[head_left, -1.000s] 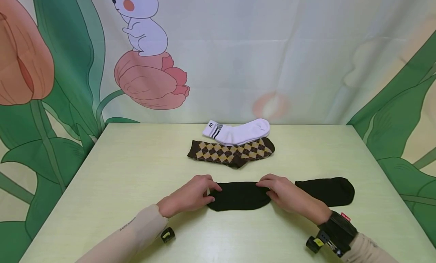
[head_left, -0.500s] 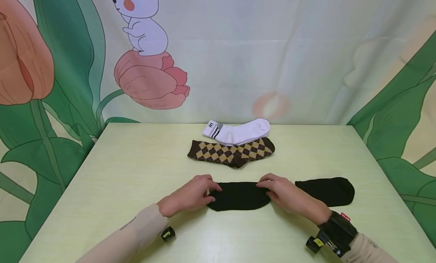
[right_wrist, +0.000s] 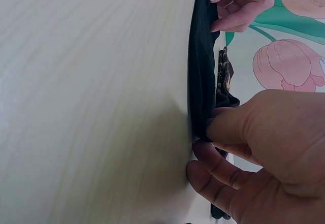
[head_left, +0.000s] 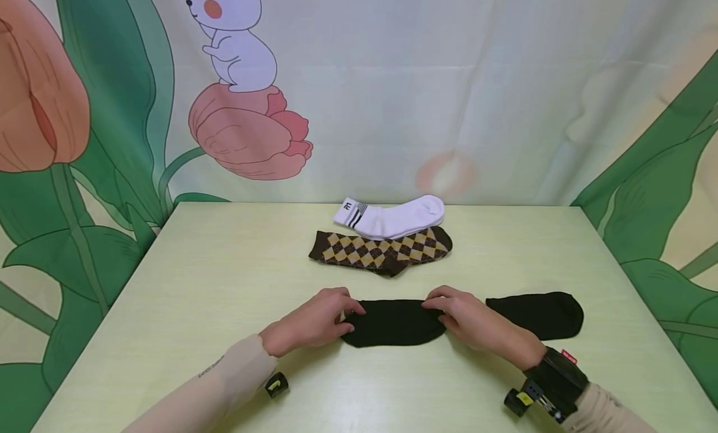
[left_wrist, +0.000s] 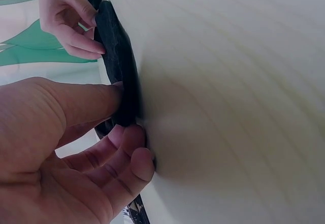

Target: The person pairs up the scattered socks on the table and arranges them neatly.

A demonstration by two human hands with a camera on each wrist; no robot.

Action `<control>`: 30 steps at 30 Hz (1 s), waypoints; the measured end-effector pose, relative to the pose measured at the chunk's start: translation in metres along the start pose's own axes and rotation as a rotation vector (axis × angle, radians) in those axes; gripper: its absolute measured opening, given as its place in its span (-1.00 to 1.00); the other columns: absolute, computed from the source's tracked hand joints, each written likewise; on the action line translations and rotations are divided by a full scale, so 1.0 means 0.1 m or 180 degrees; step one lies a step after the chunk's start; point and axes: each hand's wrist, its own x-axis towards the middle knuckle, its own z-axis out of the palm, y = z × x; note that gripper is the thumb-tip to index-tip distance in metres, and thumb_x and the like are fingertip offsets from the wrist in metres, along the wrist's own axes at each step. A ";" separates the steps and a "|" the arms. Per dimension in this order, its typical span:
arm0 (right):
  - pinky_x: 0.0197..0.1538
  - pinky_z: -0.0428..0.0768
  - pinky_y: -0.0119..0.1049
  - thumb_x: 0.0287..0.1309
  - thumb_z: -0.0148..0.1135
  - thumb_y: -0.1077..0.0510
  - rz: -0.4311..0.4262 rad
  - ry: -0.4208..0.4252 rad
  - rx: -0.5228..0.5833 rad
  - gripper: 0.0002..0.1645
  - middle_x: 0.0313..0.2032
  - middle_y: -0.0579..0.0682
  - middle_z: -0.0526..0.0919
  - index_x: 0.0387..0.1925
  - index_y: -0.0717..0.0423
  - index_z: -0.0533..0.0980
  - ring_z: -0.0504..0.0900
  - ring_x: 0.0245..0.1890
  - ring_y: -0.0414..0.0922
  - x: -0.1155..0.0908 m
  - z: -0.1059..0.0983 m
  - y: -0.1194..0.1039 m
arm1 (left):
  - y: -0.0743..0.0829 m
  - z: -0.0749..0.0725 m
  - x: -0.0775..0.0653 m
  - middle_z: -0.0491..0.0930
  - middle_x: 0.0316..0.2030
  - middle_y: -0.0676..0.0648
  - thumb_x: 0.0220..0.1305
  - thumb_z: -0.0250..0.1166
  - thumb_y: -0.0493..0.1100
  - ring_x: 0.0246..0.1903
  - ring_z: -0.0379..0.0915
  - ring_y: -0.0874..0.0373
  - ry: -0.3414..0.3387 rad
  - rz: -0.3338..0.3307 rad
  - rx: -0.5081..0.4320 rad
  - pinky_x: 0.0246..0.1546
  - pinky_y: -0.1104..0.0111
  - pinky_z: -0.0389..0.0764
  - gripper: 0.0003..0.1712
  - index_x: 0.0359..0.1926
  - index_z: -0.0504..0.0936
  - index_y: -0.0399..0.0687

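Observation:
A black sock (head_left: 392, 324) lies flat on the table, stretched sideways between the two hands. My left hand (head_left: 314, 318) pinches its left end; in the left wrist view the thumb presses on the sock (left_wrist: 116, 56) and the curled fingers sit at its edge. At the other end my right hand (head_left: 477, 321) pinches the sock (right_wrist: 202, 66) between thumb and fingers, as the right wrist view shows. Part of each end is hidden under the fingers. To the right, a second black sock (head_left: 541, 316) lies flat, partly behind the right hand and wrist.
Behind the hands a brown and yellow argyle sock (head_left: 381, 251) lies on the pale table (head_left: 224, 252). Touching its far side are white socks (head_left: 392, 220) with dark stripes. A printed curtain (head_left: 392, 96) hangs along the table's back edge.

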 end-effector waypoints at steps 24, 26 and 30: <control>-0.05 0.67 -0.24 0.28 0.27 0.45 0.0033 -0.0073 0.0150 -0.59 0.07 0.10 0.59 0.13 0.21 0.63 0.66 -0.05 -0.06 0.01 -0.15 0.00 | 0.09 -0.06 0.00 0.60 -0.19 -0.07 0.38 0.37 -0.21 -0.45 0.45 0.24 0.0172 0.0015 0.0036 -0.21 0.32 0.54 -0.74 0.05 0.74 -0.15; -0.09 0.67 -0.27 0.27 0.28 0.45 -0.0007 -0.0022 0.0151 -0.60 0.06 0.09 0.60 0.12 0.20 0.64 0.66 -0.09 -0.08 0.00 -0.16 0.00 | 0.11 -0.07 0.01 0.59 -0.20 -0.08 0.38 0.37 -0.21 -0.41 0.49 0.18 0.0227 0.0023 0.0042 -0.19 0.30 0.56 -0.73 0.06 0.73 -0.16; -0.16 0.65 -0.32 0.27 0.31 0.41 -0.0067 0.0086 0.0137 -0.62 0.03 0.05 0.61 0.10 0.17 0.65 0.65 -0.17 -0.15 -0.02 -0.17 0.01 | 0.15 -0.07 0.04 0.60 -0.21 -0.09 0.38 0.36 -0.21 -0.38 0.51 0.13 0.0395 0.0054 0.0063 -0.16 0.27 0.57 -0.72 0.07 0.71 -0.15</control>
